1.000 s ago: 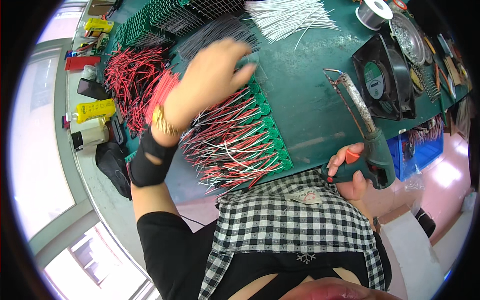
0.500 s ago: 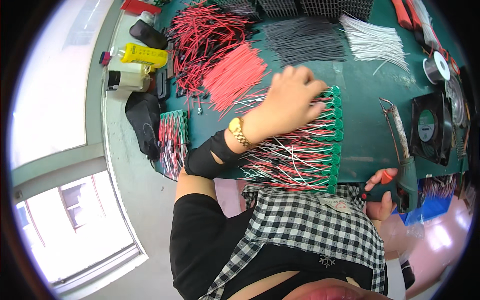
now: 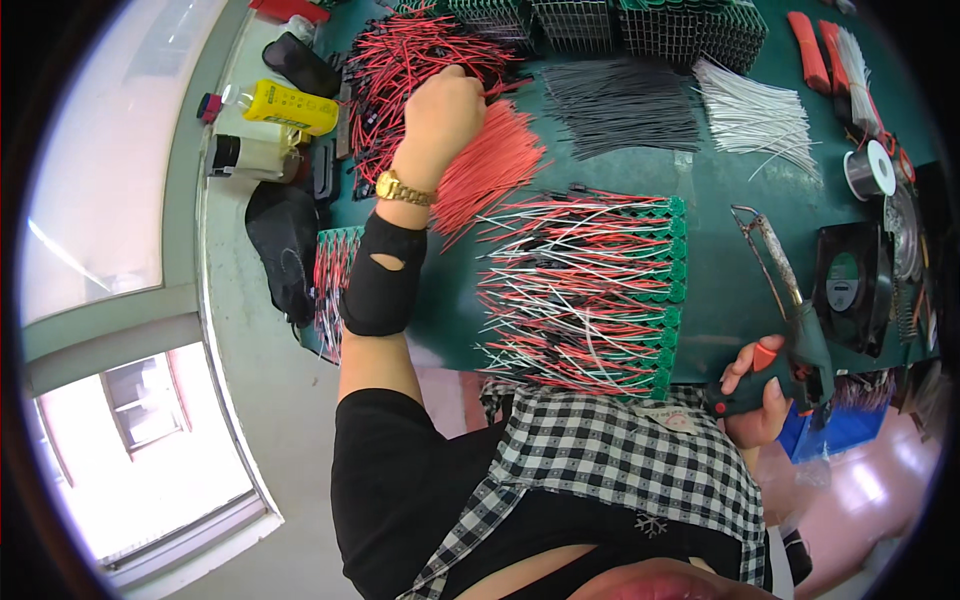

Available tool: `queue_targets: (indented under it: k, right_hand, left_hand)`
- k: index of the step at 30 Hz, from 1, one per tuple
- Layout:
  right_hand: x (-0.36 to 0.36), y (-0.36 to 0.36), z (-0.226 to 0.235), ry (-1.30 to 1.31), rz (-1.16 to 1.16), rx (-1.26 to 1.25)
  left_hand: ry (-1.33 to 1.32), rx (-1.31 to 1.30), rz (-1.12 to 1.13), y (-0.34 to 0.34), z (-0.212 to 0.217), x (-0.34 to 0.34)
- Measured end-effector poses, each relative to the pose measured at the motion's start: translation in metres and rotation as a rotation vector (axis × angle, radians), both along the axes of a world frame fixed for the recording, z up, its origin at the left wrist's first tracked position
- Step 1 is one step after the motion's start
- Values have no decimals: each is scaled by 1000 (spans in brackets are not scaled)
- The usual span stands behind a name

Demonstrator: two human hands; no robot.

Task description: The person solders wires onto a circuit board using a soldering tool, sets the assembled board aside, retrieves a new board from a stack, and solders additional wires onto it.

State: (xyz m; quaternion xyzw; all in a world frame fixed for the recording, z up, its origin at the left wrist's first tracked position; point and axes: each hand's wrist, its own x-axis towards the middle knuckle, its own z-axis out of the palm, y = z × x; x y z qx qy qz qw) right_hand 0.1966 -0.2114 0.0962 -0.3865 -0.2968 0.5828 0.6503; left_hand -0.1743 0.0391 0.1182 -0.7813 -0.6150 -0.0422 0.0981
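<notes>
My left hand (image 3: pixel 445 112), with a gold watch on its wrist, is over the near right side of a heap of red and black wires (image 3: pixel 385 85). Its fingers are curled closed; whatever they pinch is hidden. Just below lies a bundle of plain red wires (image 3: pixel 490 165). At the table's near edge my right hand (image 3: pixel 758 412) grips a dark green soldering gun (image 3: pixel 815 360) with a red trigger, its bent tip pointing up and away from me. Between the hands lies a panel of small green circuit boards (image 3: pixel 672 290), with red, white and black wires reaching left from it.
Black wires (image 3: pixel 620 105) and white wires (image 3: pixel 755 115) lie farther back, before black racks (image 3: pixel 690 35). At right are a solder spool (image 3: pixel 870 170) and a black fan (image 3: pixel 850 285). A second wired panel (image 3: pixel 335 285) and a yellow-labelled bottle (image 3: pixel 290 108) are at left.
My left hand has moved left and away from the green board panel to the red and black wire heap. My right hand keeps hold of the soldering gun, nearly still.
</notes>
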Motion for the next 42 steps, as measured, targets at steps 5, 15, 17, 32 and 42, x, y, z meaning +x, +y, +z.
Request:
queue_targets:
  k: [5, 15, 17, 32, 42]
  right_hand:
    - [-1, 7, 1, -24, 8, 19]
    - [21, 20, -5, -56, -17, -32]
    - [27, 25, -12, -50, -27, -45]
    - [58, 39, -26, -16, 46, -54]
    - [73, 63, -64, -104, 145, -78]
  left_hand:
    - [-180, 309, -151, 7, 12, -9]
    - [-1068, -100, -278, -17, 32, 80]
    - [-816, -48, -446, -22, 23, 106]
    - [-554, -69, -506, -21, -2, 173]
    - [-793, -227, -463, -37, -68, 207]
